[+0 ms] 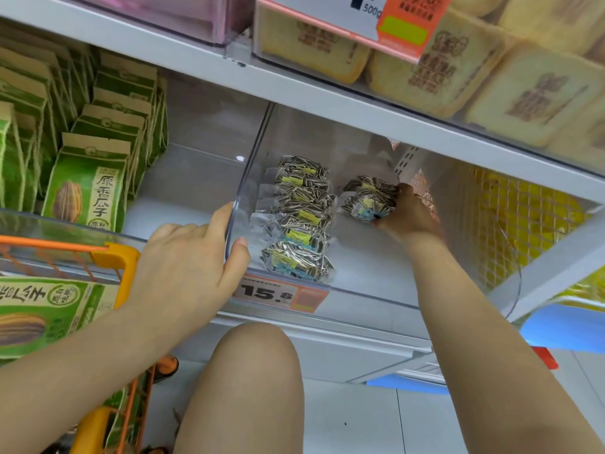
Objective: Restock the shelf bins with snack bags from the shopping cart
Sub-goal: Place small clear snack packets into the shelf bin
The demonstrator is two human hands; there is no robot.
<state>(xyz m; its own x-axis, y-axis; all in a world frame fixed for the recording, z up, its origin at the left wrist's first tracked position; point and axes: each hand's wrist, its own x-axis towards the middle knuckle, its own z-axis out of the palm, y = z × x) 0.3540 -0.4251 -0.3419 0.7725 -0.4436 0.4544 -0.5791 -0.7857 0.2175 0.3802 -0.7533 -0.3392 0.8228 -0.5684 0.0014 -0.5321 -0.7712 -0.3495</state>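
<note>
Your right hand (407, 213) reaches deep into the clear plastic shelf bin (376, 290), fingers curled around a clear bag of striped sunflower seeds (368, 198) beside the row of matching bags (299, 221). Your left hand (190, 257) grips the bin's clear divider wall (248, 172), thumb and fingers clamped on its edge.

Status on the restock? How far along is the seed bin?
Done: one row of seed packets runs front to back in the clear bin. In hand: right hand grips another packet, starting a second row at the back; left hand holds the bin's left wall. Left: most of the bin floor is bare, and green bags remain in the cart.
</note>
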